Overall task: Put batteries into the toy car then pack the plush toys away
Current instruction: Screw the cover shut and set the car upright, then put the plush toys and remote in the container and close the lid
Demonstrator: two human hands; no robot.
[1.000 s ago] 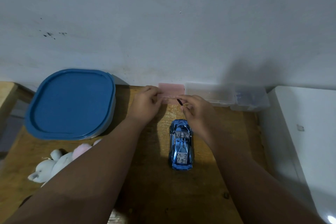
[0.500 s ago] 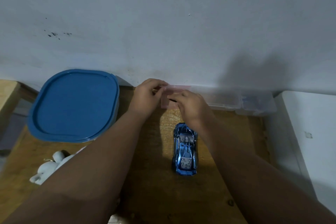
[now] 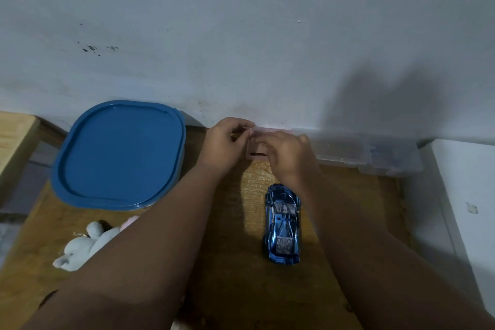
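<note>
A shiny blue toy car [image 3: 283, 224] stands on the wooden table [image 3: 241, 289], nose towards the wall. Beyond it, against the wall, sits a small pink translucent case [image 3: 256, 151]. My left hand [image 3: 223, 146] grips the case's left edge and top. My right hand [image 3: 290, 155] covers its right side with the fingers curled over the lid. A white plush toy [image 3: 80, 248] with a bit of pink lies at the lower left, partly hidden by my left forearm. No batteries show.
A large blue-lidded container [image 3: 120, 154] stands at the left. A clear plastic organiser box [image 3: 369, 154] lies along the wall to the right of the pink case. White furniture [image 3: 460, 209] borders the table on the right.
The view has shifted, so the scene sits lower right. Both hands have closed further over the pink case, and my right hand now covers more of its lid.
</note>
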